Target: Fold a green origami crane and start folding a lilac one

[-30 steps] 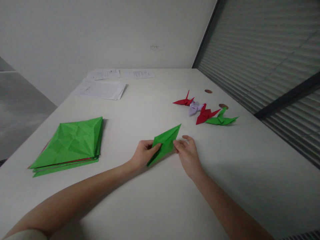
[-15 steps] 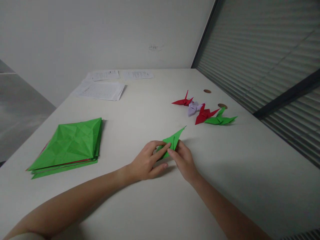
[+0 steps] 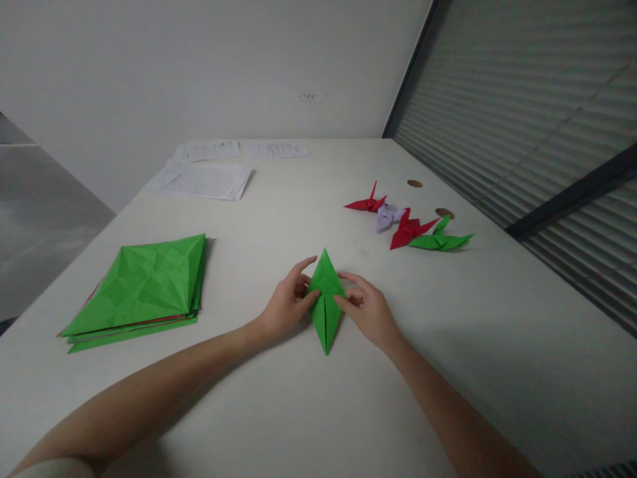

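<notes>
Origami cranes (image 3: 409, 230), four: two red, one lavender, one green. Folded green paper diamond (image 3: 326, 302), one. Creased-paper stack (image 3: 149, 282), one. Printed sheets (image 3: 206, 182), several.

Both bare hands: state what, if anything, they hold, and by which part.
A green, diamond-shaped folded paper: the left hand pinches its left corner, the right hand its right corner.
</notes>
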A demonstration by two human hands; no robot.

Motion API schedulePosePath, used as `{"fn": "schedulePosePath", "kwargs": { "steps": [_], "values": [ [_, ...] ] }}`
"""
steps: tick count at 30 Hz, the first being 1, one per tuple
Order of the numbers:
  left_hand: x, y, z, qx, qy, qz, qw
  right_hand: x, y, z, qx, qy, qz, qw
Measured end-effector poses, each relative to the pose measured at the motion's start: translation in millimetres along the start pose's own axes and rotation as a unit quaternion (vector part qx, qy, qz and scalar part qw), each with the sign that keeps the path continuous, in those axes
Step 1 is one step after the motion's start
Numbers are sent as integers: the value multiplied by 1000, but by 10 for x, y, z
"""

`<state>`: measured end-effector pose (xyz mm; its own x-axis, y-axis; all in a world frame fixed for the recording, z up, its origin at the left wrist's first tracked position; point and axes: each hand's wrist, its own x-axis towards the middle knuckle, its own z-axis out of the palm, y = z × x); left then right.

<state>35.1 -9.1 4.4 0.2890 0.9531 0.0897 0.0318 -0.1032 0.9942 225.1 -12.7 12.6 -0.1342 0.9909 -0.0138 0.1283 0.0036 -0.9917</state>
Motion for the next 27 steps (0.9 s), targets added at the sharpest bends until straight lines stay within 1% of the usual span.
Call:
{"fn": "schedulePosePath", "kwargs": {
  "steps": [2, 3, 5, 6, 7, 8, 10, 11, 12, 13, 16, 18, 21, 24, 27],
  "values": [
    [-17, 3, -20, 91, -7, 27, 995, -3, 23, -15, -48, 1, -22, 999],
    [-23, -2, -32, 142, -3, 47, 989, -3, 36, -25, -69, -5, -27, 997],
    [-25, -24, -58, 250, 25, 100, 963, 1, 59, -47, -134, -20, -36, 990],
    [-21, -40, -72, 300, 38, 129, 944, 3, 68, -57, -181, -23, -44, 982],
    [-15, -57, -85, 344, 36, 157, 925, 6, 72, -66, -234, -21, -55, 971],
    [-7, -72, -97, 379, 13, 183, 907, 8, 73, -75, -285, -18, -68, 956],
    [6, -90, -113, 418, -82, 223, 877, 11, 65, -95, -354, -21, -99, 930],
    [10, -90, -117, 427, -128, 235, 864, 10, 57, -108, -365, -35, -115, 923],
    [11, -85, -119, 433, -159, 240, 854, 9, 49, -125, -364, -57, -132, 920],
    [9, -74, -119, 437, -176, 239, 849, 7, 40, -146, -355, -83, -147, 919],
    [-8, -32, -118, 444, -186, 220, 848, -1, 11, -212, -322, -150, -167, 920],
    [-18, -14, -119, 441, -192, 210, 851, -3, -12, -237, -310, -167, -162, 922],
    [-21, -9, -125, 425, -193, 201, 861, 5, -47, -235, -285, -165, -146, 933],
    [-11, 2, -139, 402, -185, 187, 877, 25, -70, -239, -250, -155, -127, 947],
    [10, 31, -169, 383, -204, 168, 885, 45, -89, -299, -263, -170, -121, 942]
  ]
}}
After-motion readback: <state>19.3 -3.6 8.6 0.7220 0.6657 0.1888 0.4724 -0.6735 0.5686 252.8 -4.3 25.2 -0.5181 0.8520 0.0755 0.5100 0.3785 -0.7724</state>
